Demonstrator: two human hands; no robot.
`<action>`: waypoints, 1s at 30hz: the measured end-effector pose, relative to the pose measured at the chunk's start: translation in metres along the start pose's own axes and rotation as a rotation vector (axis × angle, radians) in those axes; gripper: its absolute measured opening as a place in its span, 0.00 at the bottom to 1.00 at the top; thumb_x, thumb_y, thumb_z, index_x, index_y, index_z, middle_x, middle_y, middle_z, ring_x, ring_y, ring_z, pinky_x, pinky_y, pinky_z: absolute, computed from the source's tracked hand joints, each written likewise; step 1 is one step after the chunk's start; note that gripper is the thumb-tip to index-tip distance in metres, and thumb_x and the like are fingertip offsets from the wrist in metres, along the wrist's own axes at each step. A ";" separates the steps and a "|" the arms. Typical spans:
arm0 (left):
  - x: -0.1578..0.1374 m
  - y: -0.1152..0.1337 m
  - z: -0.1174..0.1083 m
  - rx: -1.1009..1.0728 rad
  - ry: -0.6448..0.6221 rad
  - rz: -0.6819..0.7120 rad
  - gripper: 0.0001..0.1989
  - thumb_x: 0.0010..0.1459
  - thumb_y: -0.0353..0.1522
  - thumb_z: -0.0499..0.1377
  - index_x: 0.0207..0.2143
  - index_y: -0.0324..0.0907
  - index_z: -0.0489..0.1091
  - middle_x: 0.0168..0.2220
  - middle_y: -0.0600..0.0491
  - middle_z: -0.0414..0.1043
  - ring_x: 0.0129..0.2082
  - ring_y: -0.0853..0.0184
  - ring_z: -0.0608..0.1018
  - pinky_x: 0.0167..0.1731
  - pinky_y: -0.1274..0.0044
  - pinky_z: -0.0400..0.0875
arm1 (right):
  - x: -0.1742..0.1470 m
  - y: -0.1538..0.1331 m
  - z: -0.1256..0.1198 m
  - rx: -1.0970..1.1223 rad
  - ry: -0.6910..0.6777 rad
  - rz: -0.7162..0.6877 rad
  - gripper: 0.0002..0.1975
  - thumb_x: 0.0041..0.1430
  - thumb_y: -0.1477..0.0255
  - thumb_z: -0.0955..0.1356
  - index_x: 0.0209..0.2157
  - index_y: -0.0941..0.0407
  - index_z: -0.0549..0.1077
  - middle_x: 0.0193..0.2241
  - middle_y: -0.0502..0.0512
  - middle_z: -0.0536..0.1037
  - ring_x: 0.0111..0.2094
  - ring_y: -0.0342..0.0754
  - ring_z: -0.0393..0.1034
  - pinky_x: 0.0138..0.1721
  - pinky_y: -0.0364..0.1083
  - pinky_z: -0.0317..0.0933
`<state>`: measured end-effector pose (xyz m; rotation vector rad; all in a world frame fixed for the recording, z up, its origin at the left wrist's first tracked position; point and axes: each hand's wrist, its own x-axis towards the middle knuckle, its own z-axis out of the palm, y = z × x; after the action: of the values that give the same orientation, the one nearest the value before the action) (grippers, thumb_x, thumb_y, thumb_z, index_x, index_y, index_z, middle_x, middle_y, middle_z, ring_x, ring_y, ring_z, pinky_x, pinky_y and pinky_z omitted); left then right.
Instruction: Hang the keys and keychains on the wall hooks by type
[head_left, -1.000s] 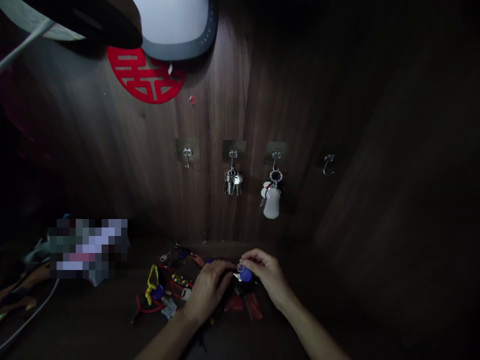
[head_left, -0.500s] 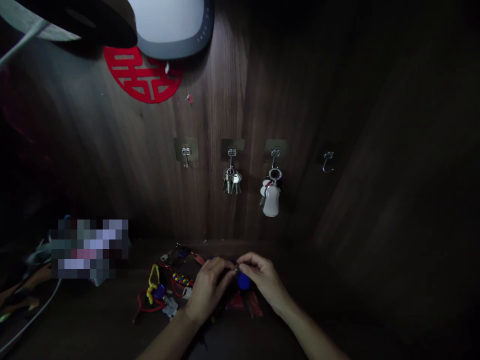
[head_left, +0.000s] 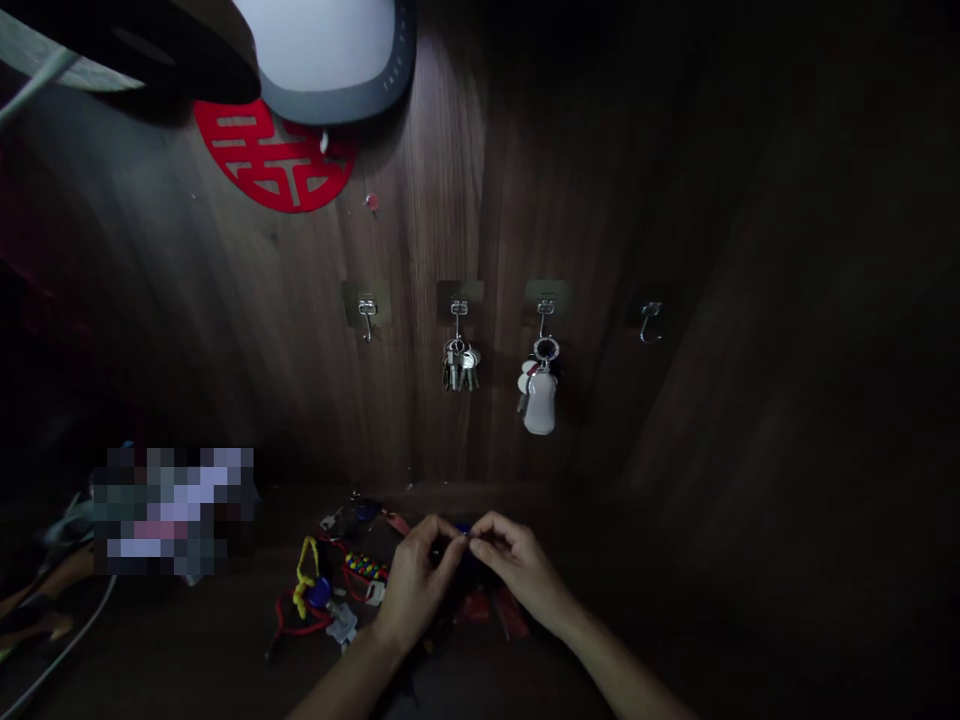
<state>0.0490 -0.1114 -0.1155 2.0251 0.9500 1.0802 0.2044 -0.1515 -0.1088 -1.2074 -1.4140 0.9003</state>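
Observation:
My left hand (head_left: 420, 575) and my right hand (head_left: 517, 565) meet low in the middle of the view, fingertips pinched close together. A tiny shiny bit shows between them, too small to make out. Dark blue (head_left: 463, 528) of what seems a round key tag shows behind the fingertips, mostly hidden. Under my right hand lie dark red flat pieces (head_left: 487, 608). Left of my left hand are a multicoloured beaded or braided cord (head_left: 366, 567), a yellow cord loop (head_left: 307, 575), a blue round tag (head_left: 319, 594), a red cord (head_left: 300, 628) and a silver key (head_left: 343, 624).
On the wooden panel, a bunch of keys (head_left: 460, 367) and a white fob (head_left: 539, 403) hang from two hooks. Bare hooks are at left (head_left: 367, 318) and right (head_left: 651, 322). A red paper cut-out (head_left: 292, 185) sits beneath a grey-white device (head_left: 330, 60). A white cable (head_left: 75, 640) runs lower left.
My fingertips have drawn closer together and shifted slightly left. The blue round tag, which hung in plain sight below my right fingers, is now mostly hidden. The camera view has shifted a little.

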 end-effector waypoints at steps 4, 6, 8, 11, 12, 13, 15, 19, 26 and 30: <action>-0.001 0.002 -0.001 0.005 -0.007 0.021 0.14 0.59 0.40 0.52 0.27 0.41 0.69 0.27 0.53 0.73 0.29 0.68 0.73 0.33 0.78 0.68 | 0.000 -0.004 -0.002 0.015 0.017 0.017 0.13 0.53 0.60 0.66 0.26 0.55 0.68 0.21 0.45 0.66 0.25 0.42 0.61 0.27 0.40 0.54; -0.001 0.002 -0.001 0.012 -0.012 0.038 0.14 0.59 0.39 0.52 0.28 0.41 0.69 0.28 0.53 0.73 0.29 0.68 0.74 0.33 0.78 0.68 | 0.000 -0.006 -0.004 0.062 0.050 0.041 0.13 0.54 0.59 0.66 0.26 0.55 0.67 0.22 0.45 0.68 0.26 0.43 0.63 0.28 0.40 0.55; 0.000 0.001 -0.003 0.029 -0.014 0.051 0.13 0.59 0.40 0.52 0.28 0.42 0.69 0.28 0.53 0.73 0.30 0.67 0.74 0.33 0.78 0.68 | 0.001 -0.007 -0.007 0.157 0.071 0.056 0.13 0.54 0.59 0.66 0.26 0.55 0.67 0.23 0.46 0.71 0.27 0.44 0.66 0.30 0.41 0.58; 0.002 -0.002 -0.004 0.059 -0.015 0.055 0.14 0.59 0.40 0.51 0.28 0.42 0.68 0.28 0.53 0.73 0.30 0.67 0.75 0.34 0.77 0.69 | 0.003 -0.006 -0.015 0.317 0.119 0.058 0.13 0.54 0.59 0.66 0.27 0.54 0.65 0.24 0.48 0.74 0.29 0.46 0.70 0.33 0.44 0.61; 0.002 -0.003 -0.004 0.064 -0.013 0.052 0.14 0.59 0.41 0.51 0.28 0.42 0.68 0.28 0.54 0.73 0.30 0.67 0.75 0.34 0.77 0.69 | 0.004 -0.005 -0.018 0.349 0.156 0.058 0.13 0.54 0.59 0.67 0.27 0.54 0.65 0.23 0.48 0.74 0.28 0.46 0.70 0.33 0.45 0.62; 0.002 -0.004 -0.003 0.067 -0.014 0.051 0.14 0.59 0.41 0.51 0.28 0.43 0.68 0.28 0.54 0.73 0.30 0.67 0.75 0.34 0.77 0.69 | 0.006 -0.005 -0.023 0.371 0.200 0.056 0.13 0.53 0.59 0.67 0.27 0.54 0.65 0.23 0.47 0.74 0.27 0.46 0.70 0.32 0.45 0.62; 0.002 -0.006 -0.003 0.069 -0.017 0.054 0.14 0.59 0.41 0.51 0.28 0.43 0.68 0.28 0.54 0.74 0.30 0.66 0.75 0.34 0.77 0.69 | 0.008 -0.005 -0.034 0.403 0.302 0.036 0.14 0.51 0.59 0.68 0.27 0.54 0.66 0.21 0.46 0.72 0.24 0.44 0.69 0.30 0.44 0.62; 0.002 -0.013 -0.003 0.087 -0.032 0.074 0.14 0.59 0.43 0.51 0.29 0.44 0.68 0.28 0.54 0.74 0.30 0.66 0.76 0.33 0.77 0.70 | 0.014 -0.011 -0.066 0.460 0.580 -0.054 0.15 0.46 0.59 0.71 0.26 0.54 0.66 0.18 0.43 0.68 0.20 0.41 0.65 0.23 0.41 0.60; 0.007 -0.025 -0.006 0.168 -0.116 0.093 0.13 0.59 0.42 0.51 0.30 0.46 0.69 0.28 0.55 0.75 0.30 0.66 0.77 0.33 0.78 0.70 | 0.034 -0.069 -0.137 0.344 0.886 -0.277 0.13 0.43 0.62 0.72 0.25 0.55 0.67 0.17 0.44 0.69 0.17 0.38 0.61 0.16 0.37 0.54; 0.009 -0.033 -0.002 0.216 -0.142 0.139 0.13 0.58 0.41 0.51 0.28 0.46 0.69 0.29 0.54 0.75 0.30 0.65 0.77 0.33 0.78 0.70 | 0.055 -0.106 -0.170 0.316 0.945 -0.358 0.12 0.43 0.63 0.71 0.25 0.55 0.66 0.16 0.42 0.69 0.16 0.36 0.60 0.15 0.36 0.53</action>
<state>0.0411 -0.0866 -0.1371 2.3400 0.8958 0.9225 0.3504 -0.1332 0.0376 -0.8947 -0.6448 0.2065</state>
